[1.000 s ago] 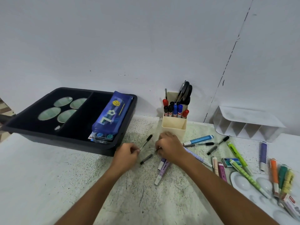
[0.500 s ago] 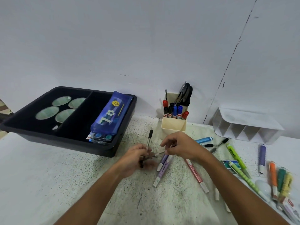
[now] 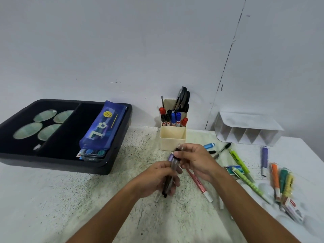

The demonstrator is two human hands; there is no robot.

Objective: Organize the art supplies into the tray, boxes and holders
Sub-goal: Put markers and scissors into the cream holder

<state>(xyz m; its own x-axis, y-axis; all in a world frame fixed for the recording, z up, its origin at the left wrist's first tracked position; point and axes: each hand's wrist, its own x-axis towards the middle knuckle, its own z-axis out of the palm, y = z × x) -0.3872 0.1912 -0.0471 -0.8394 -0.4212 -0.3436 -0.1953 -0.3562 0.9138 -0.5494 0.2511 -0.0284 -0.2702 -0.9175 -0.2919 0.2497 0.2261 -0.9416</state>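
Pens point(image 3: 171, 174) now lifted off table; both hands' fingers curled round bundle.

Pens gathered off the table into both hands

The left hand point(image 3: 156, 179) now grips a bundle of pens point(image 3: 171, 172) lifted from the table point(image 3: 87, 199), purple ones included; the right hand point(image 3: 196, 160) pinches its top end.

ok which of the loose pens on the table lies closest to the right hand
The pink pen, running just under the right hand; the green, purple and orange ones lie further right.
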